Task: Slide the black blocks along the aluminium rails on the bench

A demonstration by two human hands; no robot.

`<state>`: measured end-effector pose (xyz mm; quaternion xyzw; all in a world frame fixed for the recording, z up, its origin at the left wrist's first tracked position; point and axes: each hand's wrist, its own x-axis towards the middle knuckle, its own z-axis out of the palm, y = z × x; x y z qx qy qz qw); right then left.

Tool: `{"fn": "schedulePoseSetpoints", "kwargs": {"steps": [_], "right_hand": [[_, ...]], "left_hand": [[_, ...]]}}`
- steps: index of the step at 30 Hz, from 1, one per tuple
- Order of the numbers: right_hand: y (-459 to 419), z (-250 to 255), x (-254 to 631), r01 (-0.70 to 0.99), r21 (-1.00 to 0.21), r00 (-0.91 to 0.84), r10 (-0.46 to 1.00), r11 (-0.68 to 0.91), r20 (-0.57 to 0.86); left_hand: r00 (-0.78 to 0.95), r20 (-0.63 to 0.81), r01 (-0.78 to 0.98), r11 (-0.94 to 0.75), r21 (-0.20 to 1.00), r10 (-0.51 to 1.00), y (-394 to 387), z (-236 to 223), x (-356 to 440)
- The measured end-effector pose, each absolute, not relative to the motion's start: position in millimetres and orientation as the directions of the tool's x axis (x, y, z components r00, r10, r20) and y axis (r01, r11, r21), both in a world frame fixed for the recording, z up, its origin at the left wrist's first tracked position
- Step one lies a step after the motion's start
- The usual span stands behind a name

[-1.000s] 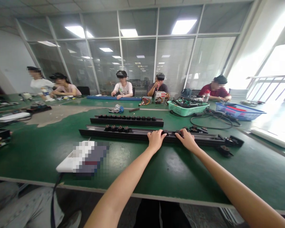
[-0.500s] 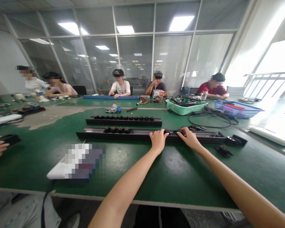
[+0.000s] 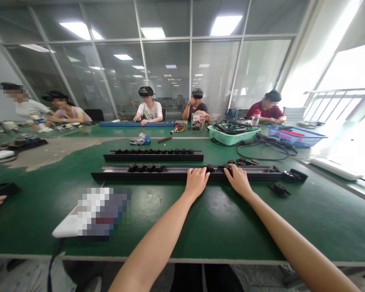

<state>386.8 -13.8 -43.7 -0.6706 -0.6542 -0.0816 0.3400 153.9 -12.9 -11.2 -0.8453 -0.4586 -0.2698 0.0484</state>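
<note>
Blk module (image 3: 210,167) in rail (image 3: 170,176), btwn L/R fingers (image 3: 198,172)

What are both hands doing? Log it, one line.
left hand: on front rail | right hand: on front rail | rear rail: holds row of black parts

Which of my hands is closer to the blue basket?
Right. Your right hand is at the long black rail, this side of the blue basket and to its left; your left hand is farther left along that rail.
</note>
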Motion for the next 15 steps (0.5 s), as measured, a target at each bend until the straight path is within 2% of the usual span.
{"fn": "schedulePoseSetpoints", "kwargs": {"steps": [15], "right_hand": [[-27.0,-41.7,389.5,0.923,-0.372,0.125,0.836,0.099,0.534]], "left_hand": [[0.469,0.510,0.772,-0.615,0.161,0.721,-21.3,-12.4,155.2]]}}
